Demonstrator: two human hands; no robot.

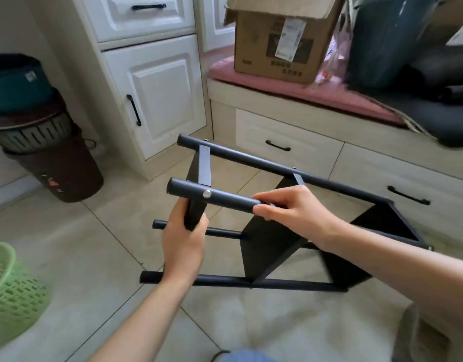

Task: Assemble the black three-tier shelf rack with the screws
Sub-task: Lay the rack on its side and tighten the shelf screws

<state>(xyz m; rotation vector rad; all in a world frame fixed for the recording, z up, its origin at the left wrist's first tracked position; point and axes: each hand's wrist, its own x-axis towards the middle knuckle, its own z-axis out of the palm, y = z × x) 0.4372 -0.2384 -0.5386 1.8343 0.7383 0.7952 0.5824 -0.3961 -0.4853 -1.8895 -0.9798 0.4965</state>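
Holding rack (272,239), green basket (8,286) nearby

A person's left hand (184,240) grips the end shelf panel (196,205) of a black rack (272,239) lying sideways on the tiled floor (115,231), while the right hand (290,207) pinches the near top tube (214,195) beside a silver screw (206,194), a cardboard box (274,40) at one o'clock.

Black three-tier shelf rack (272,246) on its side, silver screw (206,194) in pole
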